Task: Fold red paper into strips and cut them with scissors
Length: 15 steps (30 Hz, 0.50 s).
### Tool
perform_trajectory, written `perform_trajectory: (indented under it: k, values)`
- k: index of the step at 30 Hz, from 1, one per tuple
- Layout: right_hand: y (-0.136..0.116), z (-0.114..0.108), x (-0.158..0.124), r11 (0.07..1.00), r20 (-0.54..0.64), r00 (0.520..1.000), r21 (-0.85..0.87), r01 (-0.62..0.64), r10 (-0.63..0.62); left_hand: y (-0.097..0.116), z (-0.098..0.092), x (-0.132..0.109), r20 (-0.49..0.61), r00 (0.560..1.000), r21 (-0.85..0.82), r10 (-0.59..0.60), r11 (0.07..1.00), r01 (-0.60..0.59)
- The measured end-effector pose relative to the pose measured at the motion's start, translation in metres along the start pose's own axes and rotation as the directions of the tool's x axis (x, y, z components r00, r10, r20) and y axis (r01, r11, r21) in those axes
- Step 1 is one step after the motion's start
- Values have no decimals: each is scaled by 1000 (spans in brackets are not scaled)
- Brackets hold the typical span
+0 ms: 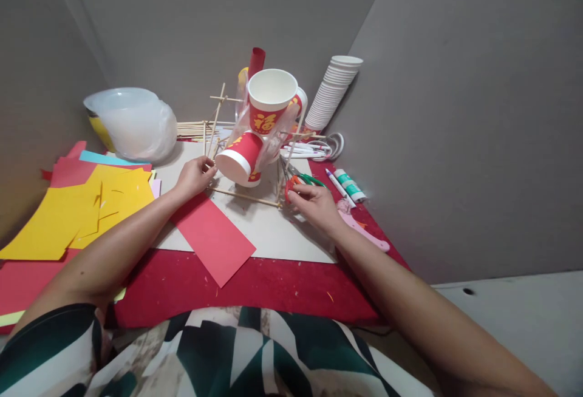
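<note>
Closest to the person, a red cloth point(273, 281) borders a pale board point(296, 242), and a red sheet point(216, 239) lies aslant across both, flat and whole. A pile of yellow paper point(50, 215) spreads beyond the left forearm.

Just past the red sheet, I see the left hand point(198, 173) with fingers drawn narrow at the left side of a stick frame point(246, 197); whether they grip it I can't tell. The right hand point(316, 204) has its fingers curled by the frame's near right corner, right at a red scissor handle point(288, 189); I can't make out which it holds, if either.

The stick frame stands on the board between the hands. By my reading it is well along: sticks meet at corners, and cups sit among them. Some stick ends stand free at the upper left, so that part looks unfinished.

The upright cup point(262, 116) has an open mouth and nothing showing inside. The lower cup point(248, 148) lies tilted beneath it, pale round end facing the person; clear plastic point(279, 139) hangs beside them.

Farther back lie loose sticks point(194, 130), a milky plastic bag point(136, 127) with contents I can't identify, and a leaning stack of white cups point(330, 93), nested together.
</note>
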State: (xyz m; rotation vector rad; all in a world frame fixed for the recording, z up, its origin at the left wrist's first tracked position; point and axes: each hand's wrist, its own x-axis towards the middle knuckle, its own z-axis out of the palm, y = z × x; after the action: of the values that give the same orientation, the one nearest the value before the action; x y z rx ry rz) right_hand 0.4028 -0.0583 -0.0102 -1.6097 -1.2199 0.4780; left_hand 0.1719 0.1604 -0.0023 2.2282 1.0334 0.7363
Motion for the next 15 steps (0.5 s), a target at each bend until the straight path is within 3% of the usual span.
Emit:
perform_trajectory:
  k: [9, 15]
  values:
    - [-20, -18, -38, 999, -50, 999, 39, -6, 8, 12, -14, -2, 19, 1000, -7, -20, 1000, 20]
    - [-33, -16, -67, 999, 126, 992, 41, 16, -21, 25, -47, -3, 84, 994, -31, -76, 996, 79]
